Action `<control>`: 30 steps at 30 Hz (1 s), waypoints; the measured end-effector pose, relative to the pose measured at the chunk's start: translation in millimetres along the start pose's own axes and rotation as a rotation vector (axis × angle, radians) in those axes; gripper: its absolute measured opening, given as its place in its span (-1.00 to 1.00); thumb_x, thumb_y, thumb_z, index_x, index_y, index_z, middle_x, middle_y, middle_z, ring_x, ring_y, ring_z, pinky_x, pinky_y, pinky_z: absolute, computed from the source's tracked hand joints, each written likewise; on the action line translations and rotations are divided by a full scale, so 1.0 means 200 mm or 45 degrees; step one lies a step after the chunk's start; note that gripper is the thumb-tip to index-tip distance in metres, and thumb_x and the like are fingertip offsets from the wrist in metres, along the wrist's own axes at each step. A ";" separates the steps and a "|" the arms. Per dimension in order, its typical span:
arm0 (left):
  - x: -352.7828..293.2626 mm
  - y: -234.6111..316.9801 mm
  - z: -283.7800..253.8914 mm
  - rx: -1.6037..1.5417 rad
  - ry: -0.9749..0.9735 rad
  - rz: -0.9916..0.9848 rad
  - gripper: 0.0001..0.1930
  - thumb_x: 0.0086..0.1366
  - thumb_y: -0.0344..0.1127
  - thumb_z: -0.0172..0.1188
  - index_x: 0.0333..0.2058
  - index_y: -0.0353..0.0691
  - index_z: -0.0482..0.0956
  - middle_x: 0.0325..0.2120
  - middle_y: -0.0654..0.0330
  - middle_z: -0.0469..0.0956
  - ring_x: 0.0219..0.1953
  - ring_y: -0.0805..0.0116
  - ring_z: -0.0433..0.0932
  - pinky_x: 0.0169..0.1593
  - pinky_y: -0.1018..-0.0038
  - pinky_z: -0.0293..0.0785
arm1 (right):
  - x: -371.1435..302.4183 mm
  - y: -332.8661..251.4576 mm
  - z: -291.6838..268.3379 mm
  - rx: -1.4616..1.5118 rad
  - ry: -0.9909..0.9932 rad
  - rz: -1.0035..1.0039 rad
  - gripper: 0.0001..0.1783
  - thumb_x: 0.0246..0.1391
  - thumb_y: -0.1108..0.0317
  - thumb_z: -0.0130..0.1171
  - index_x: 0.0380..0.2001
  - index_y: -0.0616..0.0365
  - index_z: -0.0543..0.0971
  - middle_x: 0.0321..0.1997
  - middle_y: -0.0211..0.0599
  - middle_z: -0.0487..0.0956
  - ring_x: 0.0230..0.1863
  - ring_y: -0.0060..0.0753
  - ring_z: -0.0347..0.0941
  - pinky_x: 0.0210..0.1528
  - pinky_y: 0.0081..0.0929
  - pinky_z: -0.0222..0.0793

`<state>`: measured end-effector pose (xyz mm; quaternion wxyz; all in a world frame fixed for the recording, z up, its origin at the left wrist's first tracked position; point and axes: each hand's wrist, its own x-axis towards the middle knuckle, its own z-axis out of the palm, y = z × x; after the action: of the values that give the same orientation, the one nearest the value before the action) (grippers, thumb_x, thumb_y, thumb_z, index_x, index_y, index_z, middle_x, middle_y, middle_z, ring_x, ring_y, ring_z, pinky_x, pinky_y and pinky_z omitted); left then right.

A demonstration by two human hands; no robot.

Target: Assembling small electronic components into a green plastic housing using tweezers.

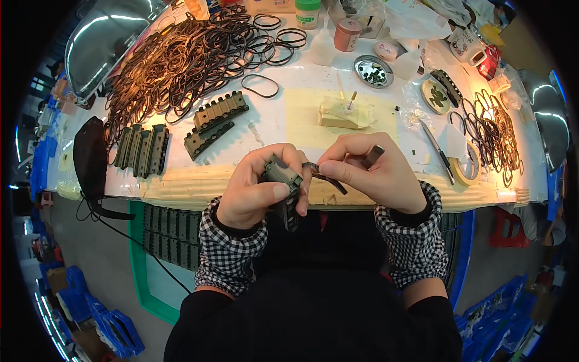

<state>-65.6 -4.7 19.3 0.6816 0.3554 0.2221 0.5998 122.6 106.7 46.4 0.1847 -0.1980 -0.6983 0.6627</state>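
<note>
My left hand (250, 190) is closed around a dark green moulded plastic part (282, 173), held tilted just over the table's front edge. Its thumb presses on the part's side. Right beside it, my right hand (374, 172) pinches a thin black band (332, 181) between thumb and forefinger, and one end of the band reaches toward the part. A short brown-grey stick-like tool (374, 157) pokes out from the curled fingers of that same hand. Whether the band touches the part is hidden by my left fingers.
Loose black bands (175, 66) lie heaped at far left. Similar green parts (142, 151) stand at left. Ahead is a cream block (345, 113); a round metal dish (388, 80) of small pieces lies beyond. At right are a pen-shaped tool (437, 151) and a tape roll (465, 172).
</note>
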 end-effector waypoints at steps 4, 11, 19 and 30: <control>0.03 -0.02 -0.04 -0.419 -0.072 -0.054 -0.71 0.12 -0.22 0.16 -0.33 -0.31 0.35 -0.26 -0.11 0.46 -0.49 0.30 0.51 -0.37 0.40 0.54 | 0.01 0.04 -0.01 0.341 -0.007 0.130 -0.77 0.14 0.24 0.17 -0.41 0.22 0.58 -0.47 -0.55 0.52 -0.58 -0.80 0.21 -0.50 -0.77 0.11; 0.02 -0.02 -0.09 -0.651 -0.143 0.013 -0.75 0.16 -0.26 0.09 -0.32 -0.32 0.32 -0.15 -0.21 0.42 -0.48 0.31 0.48 -0.36 0.40 0.55 | 0.01 0.07 -0.06 0.860 0.025 0.219 -0.73 0.22 0.22 -0.01 -0.45 0.19 0.42 -0.53 -0.51 0.35 -0.74 -0.82 -0.03 -0.48 -0.71 0.16; 0.02 -0.02 -0.09 -0.745 -0.119 0.002 -0.76 0.17 -0.25 0.09 -0.33 -0.30 0.32 -0.17 -0.15 0.41 -0.45 0.31 0.47 -0.34 0.37 0.51 | 0.00 0.07 -0.06 0.883 -0.031 0.216 -0.72 0.23 0.19 0.00 -0.41 0.19 0.44 -0.56 -0.52 0.36 -0.71 -0.80 0.02 -0.49 -0.73 0.13; 0.03 -0.03 -0.07 -0.477 0.058 -0.023 -0.75 0.16 -0.22 0.11 -0.32 -0.25 0.34 -0.28 0.06 0.37 -0.42 0.34 0.43 -0.32 0.39 0.42 | -0.02 0.08 0.01 -0.069 0.542 -0.121 -0.68 0.27 0.19 0.02 -0.38 0.25 0.54 -0.49 -0.49 0.42 -0.48 -0.75 0.24 -0.40 -0.70 0.20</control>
<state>-70.5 4.6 7.1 0.7359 0.2067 0.1252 0.6325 125.1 103.2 29.7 0.3536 -0.3050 -0.6696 0.5775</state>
